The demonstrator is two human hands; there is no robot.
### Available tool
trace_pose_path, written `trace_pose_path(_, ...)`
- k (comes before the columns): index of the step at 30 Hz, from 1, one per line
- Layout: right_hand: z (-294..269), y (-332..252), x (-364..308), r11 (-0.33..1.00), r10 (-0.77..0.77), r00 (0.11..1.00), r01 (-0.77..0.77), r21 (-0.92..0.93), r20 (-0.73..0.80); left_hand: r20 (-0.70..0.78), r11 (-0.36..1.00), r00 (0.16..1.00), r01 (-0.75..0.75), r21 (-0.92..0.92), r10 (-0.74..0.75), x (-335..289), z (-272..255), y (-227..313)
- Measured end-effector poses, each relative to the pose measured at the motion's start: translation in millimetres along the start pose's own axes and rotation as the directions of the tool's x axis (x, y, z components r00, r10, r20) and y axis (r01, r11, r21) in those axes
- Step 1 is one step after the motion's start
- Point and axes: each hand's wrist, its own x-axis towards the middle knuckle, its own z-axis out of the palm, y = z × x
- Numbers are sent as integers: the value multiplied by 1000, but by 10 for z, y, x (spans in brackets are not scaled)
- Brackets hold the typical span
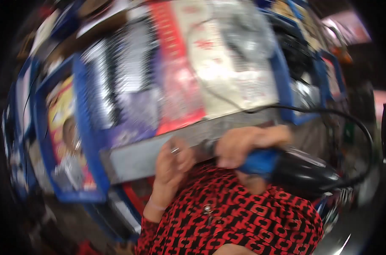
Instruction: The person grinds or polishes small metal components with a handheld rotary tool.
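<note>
My right hand (248,142) is wrapped round a corded electric screwdriver (305,172) with a black body and a blue section. The tool lies nearly level, its working end pointing left toward my other hand. Close by, in front of my body, my left hand (172,161) is closed with the fingers curled. Something small and shiny shows at those fingers; blur hides whether it is a ring or a held part. Both hands are at the near edge of the bench, by a bare grey metal strip (135,159).
Blue trays of small parts stand left (84,170) and right (282,72). Between them lie rows of shiny metal parts (135,55) and red, cream and purple printed sheets (180,93). The tool's black cable (367,131) loops at the right. Much is motion-blurred.
</note>
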Motion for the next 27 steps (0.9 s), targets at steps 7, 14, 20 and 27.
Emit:
trace_pose_path(7,-77,193,21,971,-153,986,139,-193,-61,-548,915,836,241,324,-27,258,-58,-623)
trace_pose_path(14,-128,-56,-126,965,-7,973,-54,-256,-233,-370,807,916,332,489,-152,404,-293,-710)
trace_pose_path(20,-185,-111,-96,981,173,956,-188,-43,-236,-346,764,937,256,592,-46,283,-559,-501)
trace_pose_path(27,-269,-32,-51,966,-66,965,-2,-258,-255,-313,690,944,161,706,100,150,-741,-301)
